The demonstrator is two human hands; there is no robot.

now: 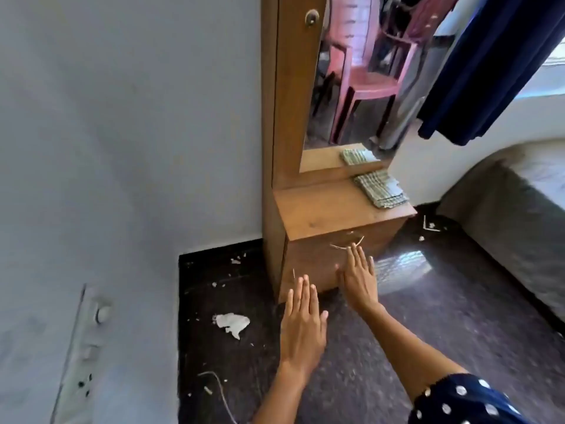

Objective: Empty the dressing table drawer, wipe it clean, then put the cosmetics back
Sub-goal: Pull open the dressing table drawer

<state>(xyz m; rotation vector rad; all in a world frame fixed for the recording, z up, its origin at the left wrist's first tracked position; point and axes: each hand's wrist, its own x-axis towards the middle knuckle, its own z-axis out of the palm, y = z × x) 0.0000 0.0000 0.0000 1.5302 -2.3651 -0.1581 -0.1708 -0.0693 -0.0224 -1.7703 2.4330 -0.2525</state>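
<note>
head view: the dressing table point(308, 166) stands in the upper middle of the frame, a narrow wooden unit against the pale wall, with a tall mirror point(351, 75) above a small shelf top. its drawer point(315, 264) sits just below that top, near the centre of the frame, and its front is flush with the cabinet, closed. a thin curved metal handle point(347, 242) lies across the drawer front near its upper edge.

the right hand point(359, 276) reaches in from the lower right, fingers straight and together, holding nothing; the fingertips are at the handle, though whether they touch it or only hover before it is hard to tell through the blur. the left hand point(302, 322) is lower and to the left, flat with fingers extended, also holding nothing, its fingertips near the bottom left corner of the drawer front.

a folded checked cloth point(382, 189) rests on the right end of the shelf top, doubled in the mirror. a crumpled white scrap point(232, 324) lies on the dark floor at lower left of centre. a dark blue garment point(489, 65) hangs at the upper right.
</note>
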